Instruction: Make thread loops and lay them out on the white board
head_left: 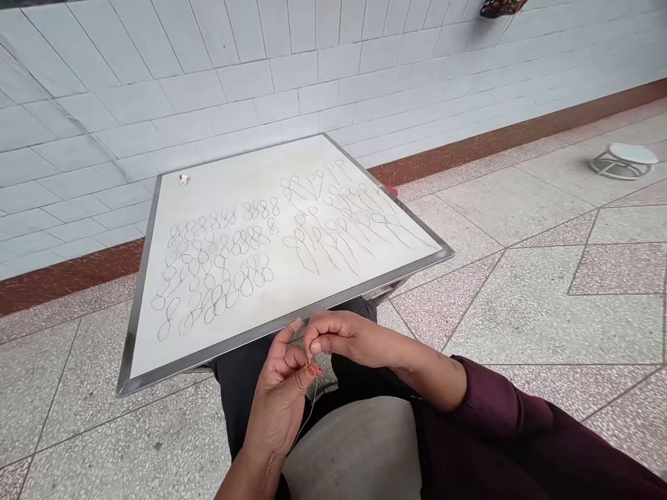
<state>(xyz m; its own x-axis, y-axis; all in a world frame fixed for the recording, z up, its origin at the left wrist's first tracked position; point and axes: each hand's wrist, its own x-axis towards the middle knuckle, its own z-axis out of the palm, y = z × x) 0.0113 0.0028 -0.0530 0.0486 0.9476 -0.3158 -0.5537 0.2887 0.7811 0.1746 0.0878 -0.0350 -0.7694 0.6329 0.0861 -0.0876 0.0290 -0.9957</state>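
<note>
My left hand (285, 385) is raised over my lap, its thumb and index finger pinched on a thin pale wire (314, 396). Against those fingertips, my right hand (336, 337) also pinches the wire's upper end with thumb and forefinger. The free length of wire curves down behind my left hand towards my lap. Just beyond both hands is the near edge of a white table (297, 305) with a metal rim. On it lie rows of figure-eight wire pieces (219, 298) at the left and single-loop wires with straight tails (333, 236) at the right.
A small white and red object (184, 179) sits at the table's far left corner. The table stands close to a white tiled wall (292, 76). A low white stool (624, 161) stands on the floor to the right. Something dark and woven (501, 7) hangs at the upper right.
</note>
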